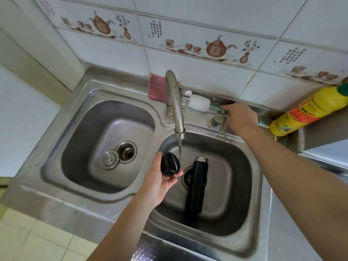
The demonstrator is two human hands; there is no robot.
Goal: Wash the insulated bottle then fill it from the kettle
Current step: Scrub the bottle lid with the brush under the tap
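Head view, one entry per item.

Double stainless sink (88, 91): two basins set in a steel counter, tiled wall behind.

Left basin, at 9 o'clock of the frame: open drain (126, 151) with a round metal stopper (109, 159) lying just beside it at its 8 o'clock.

Faucet (174, 102): curved steel spout rising between the basins, mouth over the right basin; water stream (179, 147) running down from it.

Insulated bottle (196, 185): black, uncapped, steel rim visible at its mouth. Lies on its side in the right basin, mouth toward 12 o'clock, body partly over that basin's drain, just to the 3 o'clock side of the stream.

Bottle lid (170, 164): black, rounded. Held by the left hand (160, 182), palm up, thumb and fingers curled round it, at the left edge of the right basin just beside the stream.

Bottle brush (200, 103): white sponge head, teal handle, lying along the rear ledge at 12 o'clock of the right basin. Right hand (242, 117) reaches over its handle, fingers curled down onto it; whether the grip is complete cannot be told.

Steel knob (216, 121) on the sink deck just left of the right hand.

Pink scouring cloth (156, 85): behind the faucet, against the wall.

Yellow detergent bottle (308, 110): green cap, lying tilted on the ledge at 3 o'clock.
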